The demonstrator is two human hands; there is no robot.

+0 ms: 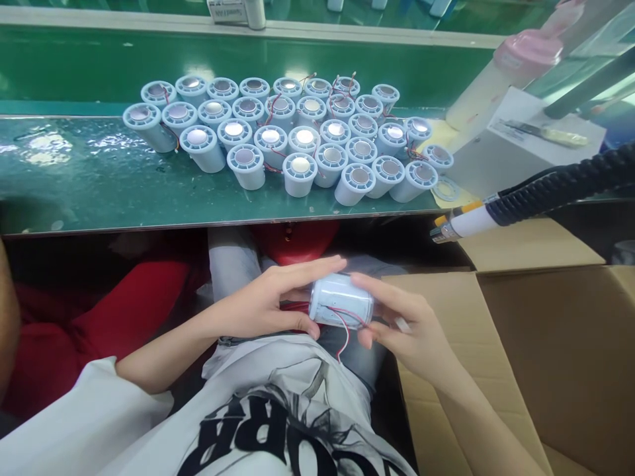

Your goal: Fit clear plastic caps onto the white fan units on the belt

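Over my lap, a light blue cylindrical housing (342, 301) lies on its side between my two hands. Red and white wires (346, 337) run across its side and dangle below. My left hand (270, 301) holds its left end, thumb below and fingers above; more red wires show near that palm. At the other end, my right hand (404, 317) grips the housing between fingers and thumb. A small white piece (403, 324) shows by the right fingers; I cannot tell what it is. Several similar housings (247, 165) stand upright on the green bench (89, 178) ahead.
An open cardboard box (446, 344) stands at my right. Above it, a tool with a black corrugated hose (476, 221) juts in. A grey box (496, 145) and a pink-capped bottle (528, 49) are at the bench's right. A person's red clothing (124, 311) shows at left.
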